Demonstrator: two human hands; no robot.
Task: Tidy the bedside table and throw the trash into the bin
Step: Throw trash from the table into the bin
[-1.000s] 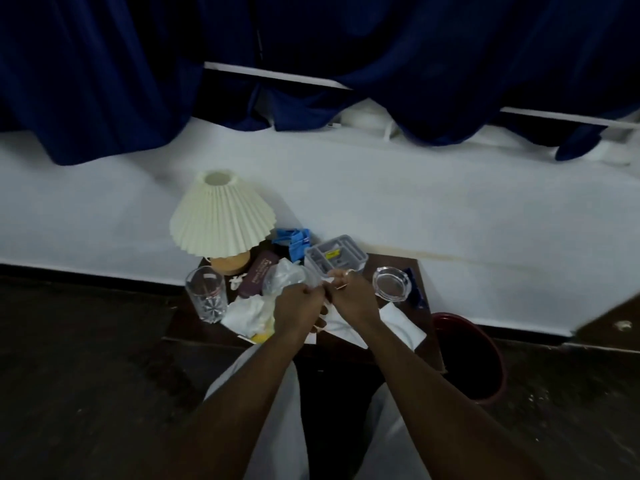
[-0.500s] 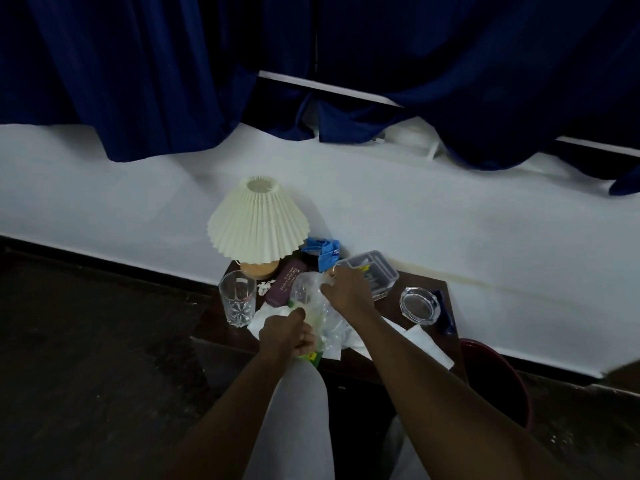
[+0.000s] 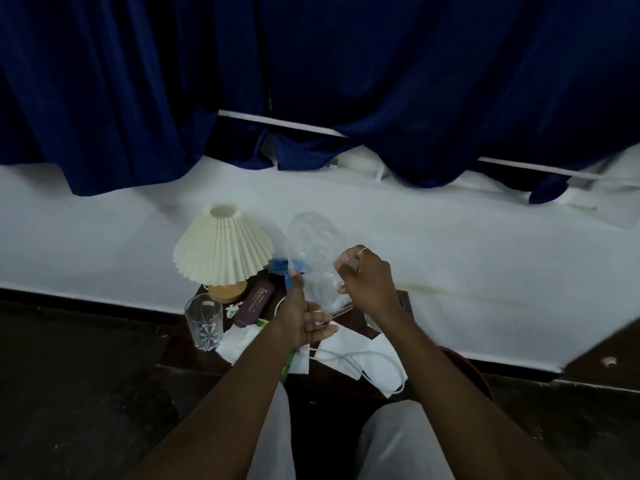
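While the right hand (image 3: 367, 282) pinches the bag (image 3: 315, 251) above the table (image 3: 180, 351) and the left hand (image 3: 301, 320) lies open, apparently touching its lower edge, tissue (image 3: 239, 341) and masks (image 3: 349, 348) lie uncleared, the bin (image 3: 465, 370) beside.

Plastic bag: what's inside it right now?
Nothing shows in the upper part of the plastic bag; the white wall shows through. Its lower end is covered by the left hand and right hand.
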